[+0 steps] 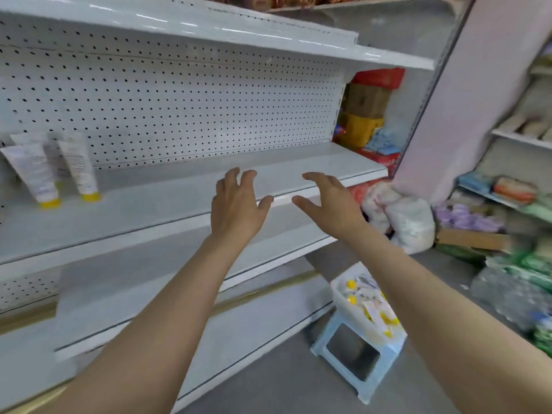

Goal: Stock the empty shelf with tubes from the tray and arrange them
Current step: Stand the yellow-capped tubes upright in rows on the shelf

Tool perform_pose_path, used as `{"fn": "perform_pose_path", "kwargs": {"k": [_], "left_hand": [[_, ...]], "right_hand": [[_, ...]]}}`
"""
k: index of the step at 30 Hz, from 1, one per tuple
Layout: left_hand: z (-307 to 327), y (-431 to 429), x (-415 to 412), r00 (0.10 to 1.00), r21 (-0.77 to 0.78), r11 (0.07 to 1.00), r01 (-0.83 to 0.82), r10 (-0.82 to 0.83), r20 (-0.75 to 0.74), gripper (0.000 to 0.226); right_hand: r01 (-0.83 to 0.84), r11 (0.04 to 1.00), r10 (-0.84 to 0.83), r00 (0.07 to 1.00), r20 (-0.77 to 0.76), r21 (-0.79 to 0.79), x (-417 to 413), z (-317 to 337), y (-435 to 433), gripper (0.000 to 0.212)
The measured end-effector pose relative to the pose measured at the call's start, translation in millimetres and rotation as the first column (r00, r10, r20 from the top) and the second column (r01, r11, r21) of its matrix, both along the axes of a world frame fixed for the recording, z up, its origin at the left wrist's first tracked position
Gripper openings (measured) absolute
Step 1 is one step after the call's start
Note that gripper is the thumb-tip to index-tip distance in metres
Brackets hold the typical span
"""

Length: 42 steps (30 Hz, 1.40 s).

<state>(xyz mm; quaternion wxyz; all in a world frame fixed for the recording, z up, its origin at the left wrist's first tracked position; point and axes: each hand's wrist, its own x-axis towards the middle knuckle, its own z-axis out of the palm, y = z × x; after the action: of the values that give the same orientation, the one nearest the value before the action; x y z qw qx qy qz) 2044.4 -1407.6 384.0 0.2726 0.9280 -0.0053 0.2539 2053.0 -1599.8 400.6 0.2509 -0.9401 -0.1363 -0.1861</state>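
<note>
Two white tubes with yellow caps stand cap-down at the far left of the white shelf [167, 201]: one tube [33, 171] leans left, the other tube [79, 165] stands beside it. My left hand [236, 204] and my right hand [331, 201] hover side by side over the shelf's front edge, fingers spread, holding nothing. A white tray [343, 297] with several yellow-capped tubes sits on a light blue stool [355, 357] on the floor at lower right.
A pegboard back panel [194, 112] rises behind the shelf, with another shelf [268, 40] overhead and lower shelves below. Stacked packages [367, 112] and white bags [400, 219] lie right of the unit. More goods crowd the racks at far right.
</note>
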Motion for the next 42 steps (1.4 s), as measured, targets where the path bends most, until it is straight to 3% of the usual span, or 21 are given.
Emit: {"fn": "perform_pose_path", "kwargs": {"k": [8, 15, 23, 30, 42], "left_hand": [[-4, -184, -19, 0.980, -0.056, 0.978, 0.199, -0.199, -0.010, 0.055], [-22, -283, -1, 0.953, -0.015, 0.955, 0.296, -0.297, -0.056, 0.052], [-50, -352, 108, 0.937, 0.008, 0.940, 0.342, -0.340, -0.076, 0.049], [-81, -409, 234, 0.909, -0.013, 0.923, 0.383, -0.380, -0.170, 0.052], [-209, -473, 331, 0.817, -0.045, 0.946, 0.322, -0.302, -0.492, 0.051]], "right_hand": [[0.213, 0.977, -0.214, 0.975, -0.055, -0.022, -52, -5, -177, 0.058], [0.299, 0.954, -0.294, 0.949, -0.109, 0.027, -43, -22, -267, 0.056], [0.357, 0.930, -0.342, 0.927, -0.153, 0.087, 53, -58, -340, 0.050], [0.446, 0.895, -0.432, 0.861, -0.269, -0.009, 175, -89, -399, 0.058], [0.398, 0.911, -0.383, 0.723, -0.575, -0.108, 289, -220, -469, 0.058]]}}
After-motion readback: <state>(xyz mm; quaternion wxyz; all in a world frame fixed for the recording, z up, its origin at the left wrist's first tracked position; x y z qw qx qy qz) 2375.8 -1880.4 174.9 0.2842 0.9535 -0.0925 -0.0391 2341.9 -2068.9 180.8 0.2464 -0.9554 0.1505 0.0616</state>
